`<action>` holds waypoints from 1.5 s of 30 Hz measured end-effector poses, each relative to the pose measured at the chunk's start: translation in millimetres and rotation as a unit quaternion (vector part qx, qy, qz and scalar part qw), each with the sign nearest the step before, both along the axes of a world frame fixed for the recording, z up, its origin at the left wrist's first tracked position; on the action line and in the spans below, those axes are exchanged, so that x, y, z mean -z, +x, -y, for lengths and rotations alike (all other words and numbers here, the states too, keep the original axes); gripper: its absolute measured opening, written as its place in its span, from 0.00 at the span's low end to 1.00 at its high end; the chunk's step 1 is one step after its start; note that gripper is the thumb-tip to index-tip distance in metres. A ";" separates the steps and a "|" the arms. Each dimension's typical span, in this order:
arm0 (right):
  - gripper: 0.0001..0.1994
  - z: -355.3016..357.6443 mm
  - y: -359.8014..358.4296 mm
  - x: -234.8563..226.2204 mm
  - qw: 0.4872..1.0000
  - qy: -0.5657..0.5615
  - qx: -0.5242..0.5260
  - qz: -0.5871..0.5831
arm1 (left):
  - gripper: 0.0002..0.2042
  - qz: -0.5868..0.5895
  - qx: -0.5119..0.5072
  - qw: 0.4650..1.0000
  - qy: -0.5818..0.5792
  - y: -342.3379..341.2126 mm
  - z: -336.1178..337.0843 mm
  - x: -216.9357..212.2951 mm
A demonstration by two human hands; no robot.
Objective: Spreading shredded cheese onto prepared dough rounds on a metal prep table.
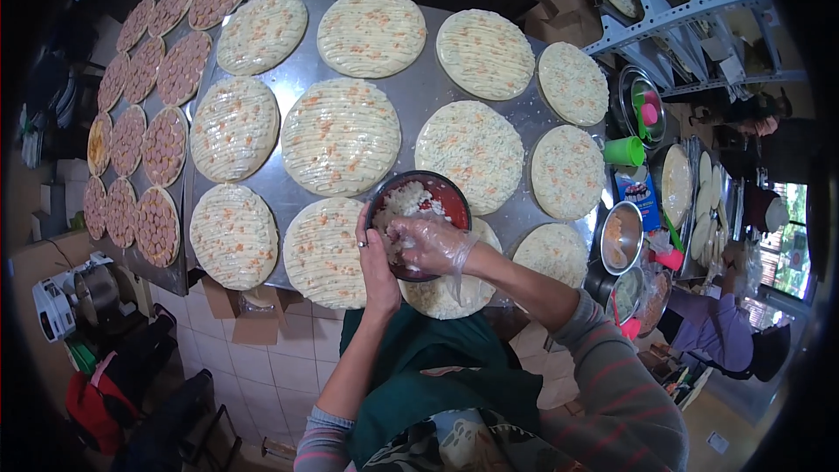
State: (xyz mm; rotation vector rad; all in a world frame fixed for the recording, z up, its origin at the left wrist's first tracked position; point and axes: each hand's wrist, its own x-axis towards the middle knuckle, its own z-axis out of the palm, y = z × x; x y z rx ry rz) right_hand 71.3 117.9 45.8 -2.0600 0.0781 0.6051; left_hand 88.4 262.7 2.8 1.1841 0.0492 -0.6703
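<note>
My left hand (377,267), bare and with a ring on one finger, grips the side of a round bowl (454,199), dark outside and red inside. A heap of white crumbly topping (406,201) lies in it; its exact kind is not clear. Inside the bowl is my right hand (430,246), in a clear plastic glove, its fingers curled into the topping. Just below the bowl, a pizza base (446,295) lies partly hidden by it and my right arm. Left of that, a pizza (323,249) carries pale sauce lines and orange bits.
Several similar pizzas (341,135) cover the metal table (411,87). Pizzas with round pink slices (164,147) fill another table at left. On the right stand a green cup (624,151), a metal bowl of orange shreds (617,240) and a metal rack (673,9). Another person (721,332) is at lower right.
</note>
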 end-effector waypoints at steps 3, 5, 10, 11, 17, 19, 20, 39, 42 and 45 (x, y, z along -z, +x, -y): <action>0.18 11.2 -16.2 13.3 0.989 -0.050 0.056 0.124 | 0.25 -0.056 -0.019 0.997 -0.044 -0.2 13.7 -13.2; 0.19 14.1 -19.3 8.5 0.951 -0.173 0.055 0.251 | 0.26 -0.053 -0.024 0.997 -0.049 0.8 16.4 -11.7; 0.12 22.6 -18.8 7.8 0.983 -0.105 0.007 0.152 | 0.25 0.018 -0.018 0.999 -0.020 2.2 29.6 -16.8; 0.11 28.1 -14.7 6.1 0.992 -0.053 -0.022 0.115 | 0.25 0.035 -0.014 0.999 -0.006 1.4 32.0 -20.3; 0.09 60.3 -5.3 -2.7 0.994 0.098 0.019 0.041 | 0.24 0.068 -0.009 0.997 0.042 4.7 45.1 -22.4; 0.07 79.4 0.2 -2.7 0.954 0.276 0.089 -0.074 | 0.24 0.064 -0.008 0.997 0.031 9.9 45.9 -8.0; 0.08 87.1 7.3 -16.9 0.928 0.340 0.124 -0.090 | 0.24 0.061 -0.011 0.998 0.022 11.0 42.8 -4.4; 0.07 168.8 54.6 59.2 0.972 -0.150 0.155 0.088 | 0.28 -0.093 -0.078 0.989 -0.082 -0.8 -24.8 -30.9; 0.07 163.6 59.2 54.7 0.972 -0.165 0.119 0.120 | 0.29 -0.087 -0.072 0.992 -0.058 0.2 -29.7 -31.5; 0.07 159.3 54.8 82.3 0.932 -0.191 0.087 0.295 | 0.31 -0.083 -0.056 0.994 -0.041 3.4 -28.4 -36.3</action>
